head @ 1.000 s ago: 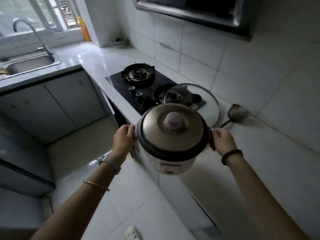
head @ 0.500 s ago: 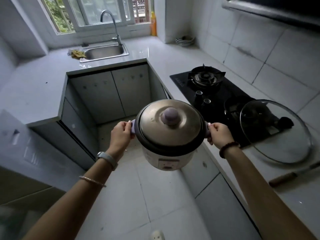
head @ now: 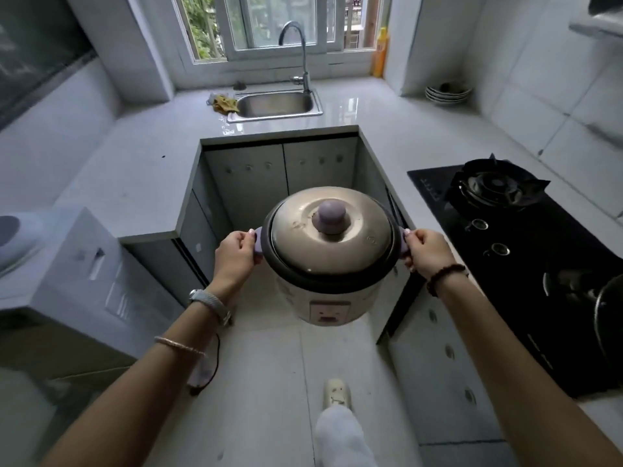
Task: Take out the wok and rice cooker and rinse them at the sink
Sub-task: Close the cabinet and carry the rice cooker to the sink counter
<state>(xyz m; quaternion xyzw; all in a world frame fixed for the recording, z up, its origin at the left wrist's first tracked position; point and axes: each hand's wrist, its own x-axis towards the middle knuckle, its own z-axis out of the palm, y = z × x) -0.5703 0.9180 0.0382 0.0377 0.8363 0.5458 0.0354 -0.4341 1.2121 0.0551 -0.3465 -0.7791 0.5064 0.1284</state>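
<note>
- the rice cooker [head: 328, 254] hangs in mid-air over the floor [head: 269, 382], in the aisle between the two runs of worktop [head: 135, 176], its metal lid [head: 332, 232] on with a purple knob on top.
- the left hand [head: 236, 256] grips the cooker's left side handle, fingers [head: 247, 237] clamped around it; a watch and a thin bracelet sit on that wrist.
- the right hand [head: 428, 252] grips the right side handle the same way, fingers [head: 409, 235] curled tight on it; a dark bead bracelet circles that wrist.
- the worktop is pale, glossy stone in a u-shape, wrapping the left, far and right sides of the room, with grey cabinet doors [head: 283, 176] below.
- the sink [head: 276, 104] is set into the far run, straight ahead and well apart from the cooker, with a curved tap [head: 298, 48] behind it and a yellowish cloth [head: 224, 103] just beside its left rim.
- a window [head: 269, 25] stands behind the tap; a yellow bottle [head: 380, 52] stands by its right end.
- a stack of bowls [head: 446, 94] sits in the far right corner.
- a black gas hob [head: 526, 257] lies in the right run, against white tiled wall.
- one slippered foot [head: 336, 394] shows on the pale tiled floor.
</note>
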